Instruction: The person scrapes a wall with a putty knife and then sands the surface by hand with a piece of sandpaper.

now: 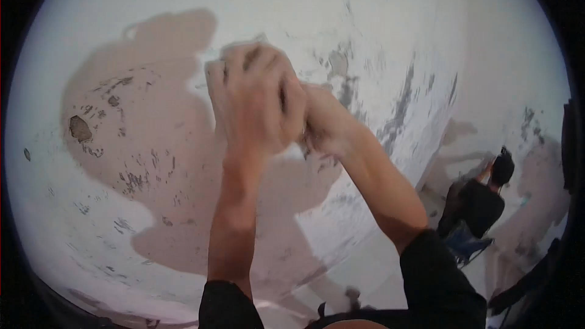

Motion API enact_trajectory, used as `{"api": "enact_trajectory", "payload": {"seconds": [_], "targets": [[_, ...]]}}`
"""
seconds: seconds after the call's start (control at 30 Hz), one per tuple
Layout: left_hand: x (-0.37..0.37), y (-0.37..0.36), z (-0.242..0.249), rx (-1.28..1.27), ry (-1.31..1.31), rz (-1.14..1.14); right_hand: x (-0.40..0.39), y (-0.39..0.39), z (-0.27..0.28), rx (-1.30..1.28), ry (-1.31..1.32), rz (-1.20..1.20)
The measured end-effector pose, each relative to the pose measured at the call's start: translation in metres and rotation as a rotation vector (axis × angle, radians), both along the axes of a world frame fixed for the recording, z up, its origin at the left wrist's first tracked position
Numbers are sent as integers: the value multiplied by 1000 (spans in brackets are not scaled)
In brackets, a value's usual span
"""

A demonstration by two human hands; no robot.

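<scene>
Both my hands are raised against a white plastered wall (152, 164) marked with grey scuffs. My left hand (256, 97) is closed over a pale flat pad (213, 73) and presses it to the wall; only the pad's top and left edges show past the fingers. My right hand (323, 125) is curled tight against the left hand's right side. What its fingers grip is hidden, and the hands are motion-blurred. Both forearms are bare, with dark sleeves at the bottom of the frame.
The wall has a chipped brown patch (79, 128) at the left and dark streaks (399, 103) to the right of my hands. At the right, another person (481, 201) in dark clothes works on an adjoining wall above a blue stand (472, 247).
</scene>
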State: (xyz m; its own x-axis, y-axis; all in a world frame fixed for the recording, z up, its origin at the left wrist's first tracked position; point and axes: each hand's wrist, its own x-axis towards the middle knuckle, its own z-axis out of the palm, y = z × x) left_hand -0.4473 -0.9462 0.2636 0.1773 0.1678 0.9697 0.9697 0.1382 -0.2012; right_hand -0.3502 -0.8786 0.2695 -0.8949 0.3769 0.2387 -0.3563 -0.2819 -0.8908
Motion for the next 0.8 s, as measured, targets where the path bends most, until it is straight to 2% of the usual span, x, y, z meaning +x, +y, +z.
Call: {"api": "enact_trajectory", "payload": {"seconds": [0.03, 0.07, 0.13, 0.17, 0.2, 0.3, 0.33, 0.37, 0.4, 0.43, 0.5, 0.53, 0.57, 0.6, 0.63, 0.7, 0.73, 0.77, 0.8], "targets": [[-13, 5, 5, 36, 55, -11, -5, 9, 4, 170, -62, 36], [-17, 2, 5, -7, 50, -19, -8, 10, -1, 126, -67, 31], [-14, -9, 10, -101, 40, -96, -15, 7, -12, 57, 139, 176], [2, -19, 5, -188, -61, -49, -9, 3, -25, 26, 136, 180], [4, -25, -3, -214, -67, -43, 1, -4, -43, 11, 102, 154], [-13, -34, -6, -55, -85, -108, 46, -7, -121, 37, -58, 174], [-33, -36, -3, 188, -67, 213, 65, -1, -151, 13, -174, 235], [-49, -33, -1, 436, -48, 539, 81, 1, -179, 85, -289, 198], [-51, -17, -1, 439, -35, 601, 102, 1, -193, 93, -350, 166], [-48, 9, -7, 436, -20, 664, 115, 7, -226, 10, -280, 174], [-17, 61, -32, 21, 41, 370, 134, 4, -248, -161, -318, 33], [-7, 85, -50, -290, 178, 291, 144, 0, -258, -172, -316, 60], [-1, 94, -68, -560, 238, 204, 156, 1, -262, -102, -379, -5], [5, 96, -66, -800, 289, 116, 166, 11, -262, 1, -432, -75], [1, 91, -59, -779, 261, 158, 181, 18, -265, 6, -405, -82], [-10, 46, -27, 82, 11, 378, 216, 30, -273, -13, -440, -159], [-49, 14, -11, 403, -6, 549, 232, 37, -275, -37, -493, -228], [-79, -14, 1, 580, -71, 688, 250, 48, -287, -57, -487, -262], [-87, -16, -2, 587, -129, 734, 268, 65, -298, -78, -502, -293]]}}
